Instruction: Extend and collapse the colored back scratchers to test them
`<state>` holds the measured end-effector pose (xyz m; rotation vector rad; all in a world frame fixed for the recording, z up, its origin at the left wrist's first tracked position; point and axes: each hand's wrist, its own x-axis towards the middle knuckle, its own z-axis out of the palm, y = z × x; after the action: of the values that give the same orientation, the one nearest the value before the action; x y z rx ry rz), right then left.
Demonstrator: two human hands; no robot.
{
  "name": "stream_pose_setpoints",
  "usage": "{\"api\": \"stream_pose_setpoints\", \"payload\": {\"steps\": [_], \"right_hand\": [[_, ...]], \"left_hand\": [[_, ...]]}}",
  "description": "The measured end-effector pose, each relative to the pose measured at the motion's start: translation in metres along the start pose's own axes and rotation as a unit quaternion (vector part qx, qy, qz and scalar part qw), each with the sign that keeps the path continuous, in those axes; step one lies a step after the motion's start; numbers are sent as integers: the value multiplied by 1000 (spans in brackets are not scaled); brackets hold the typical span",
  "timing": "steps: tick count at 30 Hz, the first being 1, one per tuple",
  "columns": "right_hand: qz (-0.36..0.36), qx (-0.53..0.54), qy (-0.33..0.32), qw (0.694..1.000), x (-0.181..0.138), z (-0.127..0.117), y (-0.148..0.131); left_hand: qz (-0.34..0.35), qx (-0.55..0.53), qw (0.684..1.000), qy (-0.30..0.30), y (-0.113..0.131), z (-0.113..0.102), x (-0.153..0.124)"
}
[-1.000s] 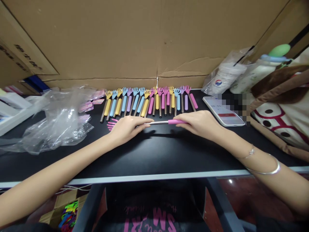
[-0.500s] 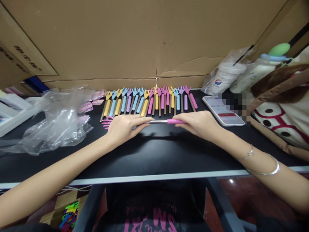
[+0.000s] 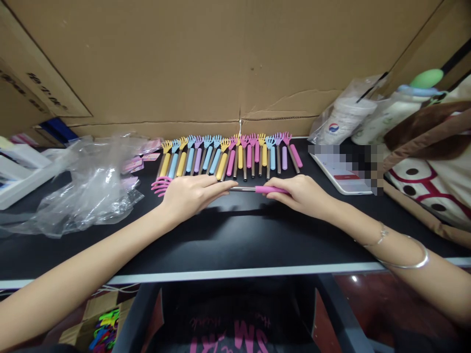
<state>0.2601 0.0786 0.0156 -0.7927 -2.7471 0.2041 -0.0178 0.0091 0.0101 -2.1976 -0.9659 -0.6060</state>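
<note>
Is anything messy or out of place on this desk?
One pink back scratcher lies sideways, held by the left hand and right hand, while the row of scratchers is neatly lined up. Crumpled plastic bags are piled at the left.

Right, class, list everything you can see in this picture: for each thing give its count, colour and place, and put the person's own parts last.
Held back scratcher: one, pink claw and grip, metal shaft, lying crosswise on the table in both hands.
Row of back scratchers: about seventeen, yellow, blue, purple, pink, side by side behind the hands.
Table: one, black, pale front edge.
Cardboard: brown, standing behind the row.
Plastic bags: clear, crumpled, left on the table.
Phone: one, white, right of the row.
Cup: one, white, in clear wrap, back right.
Bag: cream and brown, far right.
Bangle: silver, right wrist.
Left hand: over the shaft near the claw.
Right hand: on the pink grip.
</note>
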Motion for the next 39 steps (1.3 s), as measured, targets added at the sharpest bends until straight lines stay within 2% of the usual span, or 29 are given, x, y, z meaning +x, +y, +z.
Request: {"api": "stream_pose_setpoints", "payload": {"steps": [3, 6, 10, 13, 15, 17, 19, 21, 26, 31, 35, 39], "right_hand": [[-33, -97, 54, 993, -3, -3, 0], [-61, -165, 99, 979, -4, -7, -1], [-75, -221, 128, 964, -3, -12, -6], [-92, -238, 128, 958, -2, -13, -8], [-109, -240, 131, 956, -2, -13, -8], [-122, -239, 132, 954, -1, -12, -7], [-126, -236, 129, 955, -1, -13, -6], [-121, -230, 121, 958, -2, -13, -5], [-93, -198, 96, 971, -3, -17, 2], [-64, -174, 83, 979, -3, -25, 13], [-51, -163, 67, 983, -3, -25, 17], [-42, -127, 57, 989, -3, -21, 19]], "left_hand": [[-44, -53, 997, -17, 4, 4, -2], [-102, -156, 980, -67, 7, 6, -2], [-200, -332, 905, -177, 8, 7, 0], [-221, -428, 846, -230, 7, 8, 3], [-220, -460, 822, -252, 5, 8, 5], [-216, -468, 814, -267, 3, 8, 6], [-201, -459, 820, -275, 0, 5, 7], [-172, -432, 840, -281, -3, 1, 8], [-130, -273, 906, -297, -13, -11, 9], [-106, -162, 934, -301, -27, -11, 7], [-88, -112, 954, -264, -30, -8, 4], [-79, -100, 973, -191, -28, -3, 0]]}}
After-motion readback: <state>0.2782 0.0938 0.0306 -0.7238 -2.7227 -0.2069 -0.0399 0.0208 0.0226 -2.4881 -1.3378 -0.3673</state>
